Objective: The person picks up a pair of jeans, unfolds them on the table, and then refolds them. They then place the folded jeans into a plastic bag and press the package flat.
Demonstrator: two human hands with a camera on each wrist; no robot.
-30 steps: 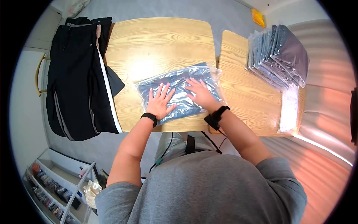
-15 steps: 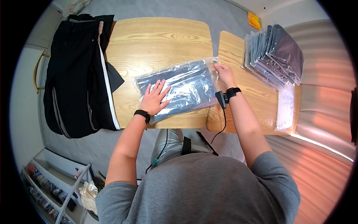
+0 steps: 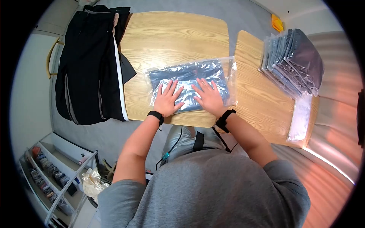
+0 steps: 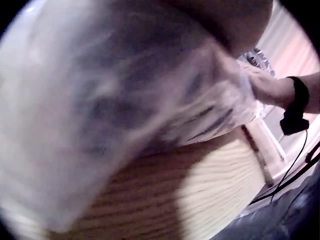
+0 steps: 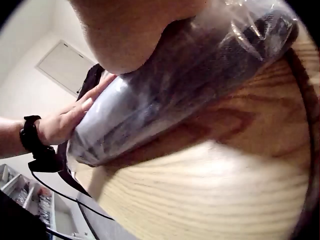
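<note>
A folded dark blue-grey garment in a clear plastic bag (image 3: 209,70) lies at the front of the wooden table. My left hand (image 3: 166,102) rests on its left half with the fingers spread. On the right half lies my right hand (image 3: 211,99), fingers likewise straight and apart, palm down. The bag's clear, flat edge (image 3: 232,81) sticks out past the garment on the right. In the right wrist view the wrapped garment (image 5: 165,110) bulges above the tabletop, and the left hand (image 5: 62,125) touches its far end.
Black trousers (image 3: 83,68) with a white side stripe drape over the table's left side. A stack of bagged garments (image 3: 292,60) stands on the second table (image 3: 258,95) to the right, beside a flat whitish packet (image 3: 300,117). A shelf rack (image 3: 57,178) is at lower left.
The right hand pinched the bag's right edge half a second ago; now it has let go and lies flat on the bag again. The bag sits straighter. The left hand stays on it.
</note>
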